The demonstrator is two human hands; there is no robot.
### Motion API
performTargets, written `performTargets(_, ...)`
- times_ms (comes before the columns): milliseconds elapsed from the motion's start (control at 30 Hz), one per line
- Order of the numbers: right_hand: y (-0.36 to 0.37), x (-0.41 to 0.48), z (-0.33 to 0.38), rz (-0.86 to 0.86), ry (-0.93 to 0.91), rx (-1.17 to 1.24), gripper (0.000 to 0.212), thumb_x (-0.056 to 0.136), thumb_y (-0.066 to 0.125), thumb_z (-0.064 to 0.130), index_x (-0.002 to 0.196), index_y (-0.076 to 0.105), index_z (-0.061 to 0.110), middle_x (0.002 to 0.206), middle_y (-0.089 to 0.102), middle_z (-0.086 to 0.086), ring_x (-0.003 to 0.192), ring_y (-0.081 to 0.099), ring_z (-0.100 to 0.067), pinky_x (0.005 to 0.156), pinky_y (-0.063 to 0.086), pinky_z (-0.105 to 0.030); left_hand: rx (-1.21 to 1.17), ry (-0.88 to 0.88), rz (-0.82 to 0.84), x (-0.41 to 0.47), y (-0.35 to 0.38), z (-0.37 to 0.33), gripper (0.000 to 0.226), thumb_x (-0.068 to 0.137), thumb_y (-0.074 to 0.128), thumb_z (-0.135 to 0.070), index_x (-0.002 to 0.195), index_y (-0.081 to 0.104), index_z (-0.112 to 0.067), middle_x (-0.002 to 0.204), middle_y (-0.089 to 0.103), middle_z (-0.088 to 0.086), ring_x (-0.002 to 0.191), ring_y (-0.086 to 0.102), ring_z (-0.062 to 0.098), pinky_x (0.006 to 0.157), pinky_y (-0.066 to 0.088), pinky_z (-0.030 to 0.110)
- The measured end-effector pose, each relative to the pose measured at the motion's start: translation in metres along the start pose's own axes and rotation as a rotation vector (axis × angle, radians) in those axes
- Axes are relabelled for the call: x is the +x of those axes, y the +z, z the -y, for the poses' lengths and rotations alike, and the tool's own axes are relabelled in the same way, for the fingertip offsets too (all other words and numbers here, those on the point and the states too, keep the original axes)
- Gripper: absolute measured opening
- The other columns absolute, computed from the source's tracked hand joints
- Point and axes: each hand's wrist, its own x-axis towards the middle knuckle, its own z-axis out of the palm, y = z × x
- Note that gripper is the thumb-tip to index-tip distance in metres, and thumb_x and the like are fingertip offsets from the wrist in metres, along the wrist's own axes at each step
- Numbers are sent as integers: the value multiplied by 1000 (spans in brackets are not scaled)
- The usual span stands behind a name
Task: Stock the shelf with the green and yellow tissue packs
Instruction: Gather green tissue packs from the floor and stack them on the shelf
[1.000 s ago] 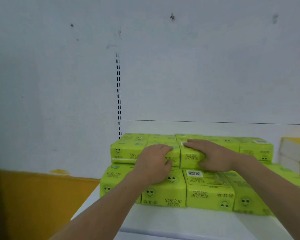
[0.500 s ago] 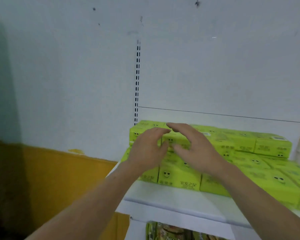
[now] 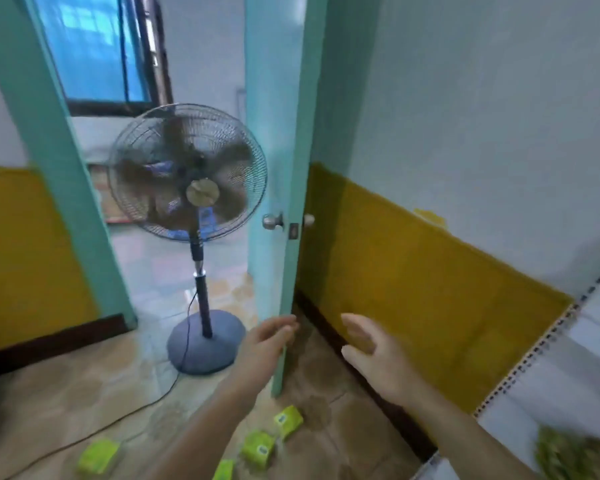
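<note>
Several green and yellow tissue packs lie on the tiled floor at the bottom: one at the left, one in the middle, one further right, and a part of another at the frame's edge. My left hand and my right hand hang in the air above them, fingers relaxed and empty. The white shelf unit shows only at the right edge. The stocked packs are out of view.
A standing fan on a round base stands in the doorway, its cord trailing across the floor. A teal door is open edge-on just behind my hands. Blurred green packaging sits at bottom right.
My head has turned left and down, away from the shelf toward the floor. Both hands have left the stacked packs on the shelf and now hang empty in the air.
</note>
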Motion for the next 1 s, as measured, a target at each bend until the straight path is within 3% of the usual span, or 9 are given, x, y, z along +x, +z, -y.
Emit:
performTargets(133, 131, 10, -10, 278, 154, -71, 41, 88, 64, 13, 125, 52, 27, 126, 53, 5, 102, 52, 7, 84, 38, -7, -154, -304, -212, -36, -116, 89, 17, 93, 55, -11, 106, 66, -10, 104, 67, 7, 89, 60, 16, 73, 41, 26)
performTargets(200, 189, 8, -22, 384, 222, -108, 38, 87, 63, 3, 120, 52, 19, 121, 57, -6, 95, 59, 2, 73, 39, -4, -175, -429, -295, -59, -161, 129, 15, 95, 52, -12, 104, 65, -12, 105, 67, 5, 89, 60, 16, 73, 40, 26)
performTargets(267, 246, 1, -33, 533, 274, -175, 45, 88, 60, 12, 129, 47, 24, 122, 53, 0, 106, 57, -9, 81, 43, -11, -197, -531, -376, -80, -198, 168, 15, 95, 53, -13, 102, 66, -15, 102, 70, 4, 93, 62, 18, 73, 42, 27)
performTargets(367, 320, -9, -59, 623, 328, -219, 54, 81, 60, 28, 133, 49, 30, 132, 53, 6, 114, 53, -9, 99, 42, -25, -178, -606, -422, -98, -232, 220, 16, 94, 53, -11, 103, 66, -14, 102, 70, 5, 87, 62, 16, 74, 41, 27)
performTargets(533, 417, -28, -117, 749, 390, -292, 51, 90, 55, 22, 140, 42, 23, 139, 45, 3, 127, 45, -13, 97, 37, -23, -194, -784, -430, -110, -247, 318, 18, 92, 57, -17, 108, 67, -17, 105, 71, 3, 95, 65, 17, 79, 45, 29)
performTargets(733, 547, -35, -254, 896, 191, -488, 45, 92, 48, 18, 137, 42, 20, 138, 44, 1, 124, 44, -20, 95, 37, -26, -198, -951, -425, -112, -247, 469, 19, 93, 57, -20, 111, 66, -18, 107, 70, 0, 102, 64, 16, 79, 48, 25)
performTargets(833, 618, -36, -337, 984, 108, -609, 60, 89, 49, 19, 145, 28, 22, 151, 28, -1, 133, 32, -23, 102, 37, -30, -200, -990, -442, -100, -244, 558, 17, 93, 57, -19, 108, 66, -20, 108, 70, 1, 101, 64, 16, 86, 48, 29)
performTargets(933, 685, -29, -409, 980, 17, -732, 76, 87, 56, 27, 150, 15, 21, 159, 11, -7, 143, 16, -27, 113, 27, -37, -198, -1000, -462, -84, -240, 642, 13, 91, 59, -19, 101, 67, -22, 107, 71, 2, 101, 65, 17, 90, 47, 31)
performTargets(1000, 720, -26, -446, 1011, -62, -837, 99, 78, 68, 34, 152, 3, 23, 160, -2, -7, 147, 5, -28, 117, 17, -42, -185, -1009, -459, -77, -236, 686, 12, 90, 59, -20, 97, 67, -24, 106, 71, 3, 99, 66, 15, 91, 48, 32)
